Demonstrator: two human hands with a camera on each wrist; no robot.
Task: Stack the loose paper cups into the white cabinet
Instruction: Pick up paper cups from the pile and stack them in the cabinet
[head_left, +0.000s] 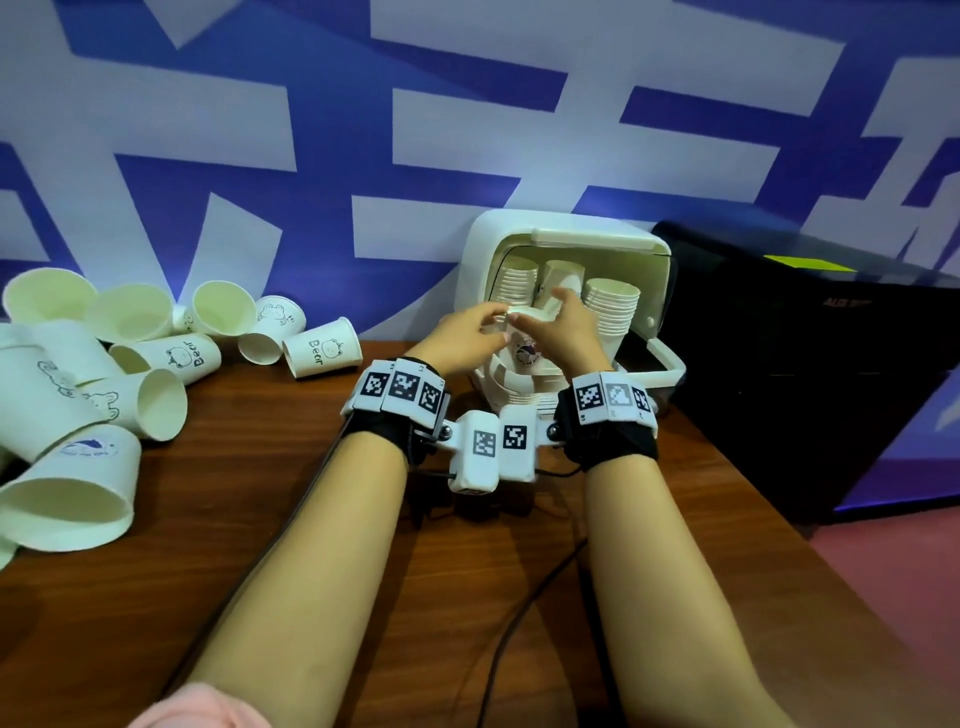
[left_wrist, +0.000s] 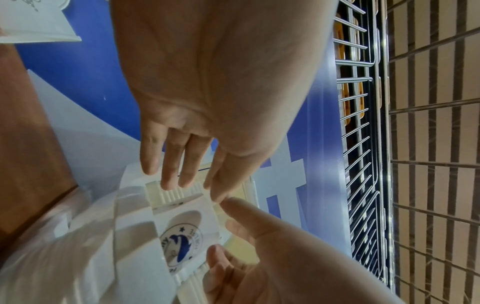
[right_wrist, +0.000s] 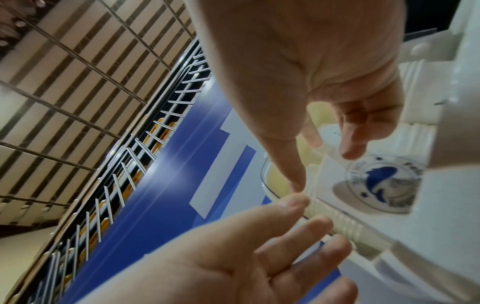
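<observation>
The white cabinet (head_left: 498, 234) stands open against the wall, with cup stacks (head_left: 610, 306) inside and a tilted cup (head_left: 558, 273) between them. At its front opening stands a nested stack topped by a blue-logo cup (head_left: 527, 353) (left_wrist: 182, 226) (right_wrist: 384, 185). My left hand (head_left: 496, 325) (left_wrist: 197, 185) pinches the rims at the stack's left side. Over the top rim from the right curls my right hand (head_left: 540, 312) (right_wrist: 322, 164), thumb reaching toward the left fingertips. Several loose cups (head_left: 322, 348) lie on the table's left side.
The cabinet's door (head_left: 660, 358) hangs open to the right of the stack. A black box (head_left: 810, 364) fills the table's right end beside the cabinet. A dark cable (head_left: 519, 613) runs over the wooden table (head_left: 270, 467) between my forearms.
</observation>
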